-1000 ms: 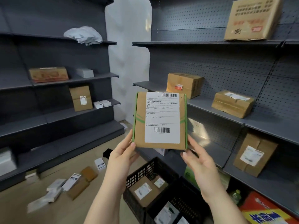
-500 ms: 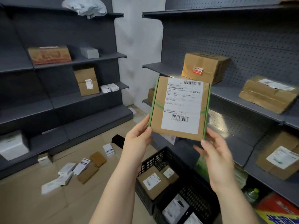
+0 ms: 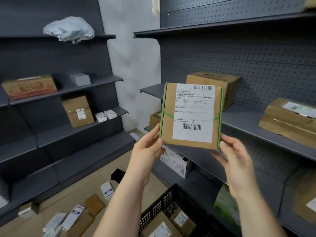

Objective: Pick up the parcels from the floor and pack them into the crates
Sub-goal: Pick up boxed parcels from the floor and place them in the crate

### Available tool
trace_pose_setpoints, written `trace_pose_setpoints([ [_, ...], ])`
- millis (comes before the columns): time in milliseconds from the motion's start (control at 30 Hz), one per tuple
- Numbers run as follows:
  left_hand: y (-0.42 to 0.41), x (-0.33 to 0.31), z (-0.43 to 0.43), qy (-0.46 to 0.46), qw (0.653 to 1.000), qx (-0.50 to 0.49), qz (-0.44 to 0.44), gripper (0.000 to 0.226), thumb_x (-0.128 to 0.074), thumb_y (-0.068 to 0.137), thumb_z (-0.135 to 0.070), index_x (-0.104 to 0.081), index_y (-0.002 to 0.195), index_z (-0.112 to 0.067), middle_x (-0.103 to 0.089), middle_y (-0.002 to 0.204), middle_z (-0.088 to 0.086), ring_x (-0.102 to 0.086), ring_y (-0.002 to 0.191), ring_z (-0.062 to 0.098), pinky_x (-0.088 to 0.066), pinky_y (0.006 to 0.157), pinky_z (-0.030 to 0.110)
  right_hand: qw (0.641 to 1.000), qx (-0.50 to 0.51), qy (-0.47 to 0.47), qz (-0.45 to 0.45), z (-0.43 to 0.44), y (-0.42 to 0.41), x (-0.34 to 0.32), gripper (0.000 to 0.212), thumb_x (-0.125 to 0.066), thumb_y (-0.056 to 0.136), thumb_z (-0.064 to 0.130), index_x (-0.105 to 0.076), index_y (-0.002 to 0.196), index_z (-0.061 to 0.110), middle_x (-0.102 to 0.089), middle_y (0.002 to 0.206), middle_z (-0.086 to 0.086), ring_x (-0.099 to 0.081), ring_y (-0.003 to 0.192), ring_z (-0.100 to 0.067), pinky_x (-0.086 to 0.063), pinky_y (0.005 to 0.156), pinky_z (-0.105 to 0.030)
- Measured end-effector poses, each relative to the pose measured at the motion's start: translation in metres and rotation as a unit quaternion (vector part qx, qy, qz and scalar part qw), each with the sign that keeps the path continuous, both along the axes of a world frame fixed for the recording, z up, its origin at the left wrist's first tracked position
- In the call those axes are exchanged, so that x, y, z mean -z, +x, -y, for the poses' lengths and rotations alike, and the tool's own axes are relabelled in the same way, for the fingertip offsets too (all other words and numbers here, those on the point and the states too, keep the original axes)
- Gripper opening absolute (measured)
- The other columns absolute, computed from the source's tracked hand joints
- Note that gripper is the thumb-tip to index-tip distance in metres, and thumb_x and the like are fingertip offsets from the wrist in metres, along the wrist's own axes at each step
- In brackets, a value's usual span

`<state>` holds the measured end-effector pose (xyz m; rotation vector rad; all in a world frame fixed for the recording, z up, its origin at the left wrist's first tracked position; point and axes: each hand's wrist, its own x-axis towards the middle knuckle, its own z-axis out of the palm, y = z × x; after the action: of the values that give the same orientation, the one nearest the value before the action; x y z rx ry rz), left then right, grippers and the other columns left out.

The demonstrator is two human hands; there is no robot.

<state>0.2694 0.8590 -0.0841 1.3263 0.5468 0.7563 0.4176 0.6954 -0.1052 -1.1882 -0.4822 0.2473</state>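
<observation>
I hold a flat brown cardboard parcel (image 3: 191, 115) with green edge tape and a white barcode label upright in front of me, label facing me. My left hand (image 3: 147, 149) pinches its lower left corner and my right hand (image 3: 234, 156) grips its lower right corner. Below, a black plastic crate (image 3: 164, 204) holds brown labelled parcels (image 3: 171, 224). Several small parcels (image 3: 80, 214), brown and white, lie on the tan floor at lower left.
Dark grey shelving (image 3: 65, 93) lines the left and right walls, carrying cardboard boxes (image 3: 78, 111) and a white bag (image 3: 70, 31). More boxes (image 3: 289, 120) sit on the right shelves. A white box (image 3: 176, 161) stands on the low right shelf behind the crate.
The view tilted and swung while both hands kept the parcel raised; the parcel now stands straighter, slightly higher over the crate.
</observation>
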Motion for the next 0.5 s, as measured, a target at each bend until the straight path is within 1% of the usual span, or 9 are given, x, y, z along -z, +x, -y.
trace_pose_setpoints([
  [100,0.027,0.013,-0.019,-0.003,1.0,0.009,-0.007,0.046,-0.058,0.101,-0.009,-0.057,0.142,-0.031,-0.068,0.128,-0.016,-0.064,0.12,0.005,-0.051,0.106,0.041,1.0,0.01,-0.005,-0.001,-0.017,0.025,0.007,0.017,-0.056,0.096,0.013,-0.066,0.107,0.021,-0.073,0.111,0.003,-0.064,0.116,-0.028,-0.05,0.104,-0.047],
  [167,0.048,0.023,-0.036,-0.01,1.0,0.024,-0.013,0.046,-0.057,0.101,-0.009,-0.057,0.142,-0.031,-0.068,0.13,-0.014,-0.063,0.123,0.009,-0.049,0.107,0.045,1.0,0.018,-0.009,0.0,-0.031,0.043,0.013,0.016,-0.059,0.095,0.014,-0.067,0.107,0.021,-0.074,0.109,0.003,-0.063,0.116,-0.03,-0.051,0.103,-0.046],
  [200,0.057,0.027,-0.045,-0.014,0.999,0.033,-0.014,0.046,-0.057,0.101,-0.008,-0.057,0.142,-0.031,-0.068,0.13,-0.014,-0.062,0.124,0.011,-0.049,0.108,0.045,1.0,0.025,-0.011,0.002,-0.037,0.05,0.015,0.015,-0.066,0.09,0.024,-0.068,0.105,0.023,-0.074,0.109,0.002,-0.064,0.115,-0.029,-0.052,0.101,-0.043],
  [267,0.077,0.034,-0.063,-0.023,0.998,0.053,-0.019,0.047,-0.055,0.101,-0.005,-0.057,0.142,-0.029,-0.068,0.131,-0.011,-0.062,0.125,0.014,-0.048,0.108,0.044,0.999,0.044,-0.018,-0.003,-0.05,0.061,0.016,0.044,-0.083,0.065,0.056,-0.072,0.099,0.03,-0.074,0.109,0.001,-0.068,0.108,-0.022,-0.056,0.094,-0.034],
  [300,0.084,0.037,-0.071,-0.027,0.998,0.062,-0.02,0.047,-0.055,0.101,-0.005,-0.057,0.142,-0.029,-0.068,0.131,-0.008,-0.062,0.125,0.016,-0.049,0.108,0.043,0.998,0.055,-0.021,-0.005,-0.055,0.065,0.017,0.058,-0.085,0.052,0.066,-0.073,0.097,0.032,-0.074,0.109,0.0,-0.069,0.105,-0.019,-0.057,0.092,-0.031],
  [333,0.094,0.041,-0.082,-0.029,0.997,0.074,-0.02,0.047,-0.055,0.101,-0.005,-0.057,0.142,-0.029,-0.067,0.133,-0.006,-0.061,0.126,0.016,-0.049,0.106,0.042,0.998,0.067,-0.019,-0.009,-0.062,0.071,0.018,0.062,-0.086,0.046,0.069,-0.073,0.096,0.033,-0.074,0.11,-0.001,-0.069,0.104,-0.018,-0.057,0.091,-0.03],
  [400,0.112,0.047,-0.104,-0.025,0.995,0.096,-0.027,0.046,-0.056,0.102,-0.007,-0.058,0.141,-0.031,-0.065,0.136,-0.005,-0.061,0.125,0.015,-0.05,0.104,0.04,0.996,0.083,-0.018,-0.012,-0.078,0.081,0.026,0.045,-0.084,0.06,0.057,-0.073,0.096,0.031,-0.074,0.112,0.0,-0.067,0.109,-0.023,-0.056,0.095,-0.037],
  [467,0.129,0.052,-0.126,-0.025,0.992,0.115,-0.035,0.046,-0.056,0.102,-0.008,-0.059,0.14,-0.033,-0.067,0.133,-0.008,-0.062,0.124,0.012,-0.049,0.104,0.039,0.993,0.112,-0.012,-0.014,-0.095,0.09,0.033,0.014,-0.072,0.082,0.03,-0.072,0.097,0.029,-0.073,0.11,0.003,-0.066,0.112,-0.026,-0.052,0.1,-0.045],
  [500,0.137,0.053,-0.137,-0.024,0.991,0.129,-0.037,0.046,-0.056,0.102,-0.008,-0.058,0.14,-0.033,-0.068,0.131,-0.01,-0.063,0.123,0.011,-0.05,0.104,0.039,0.991,0.13,-0.018,-0.014,-0.103,0.094,0.038,0.013,-0.066,0.09,0.019,-0.072,0.097,0.028,-0.073,0.108,0.004,-0.067,0.111,-0.024,-0.052,0.101,-0.045],
])
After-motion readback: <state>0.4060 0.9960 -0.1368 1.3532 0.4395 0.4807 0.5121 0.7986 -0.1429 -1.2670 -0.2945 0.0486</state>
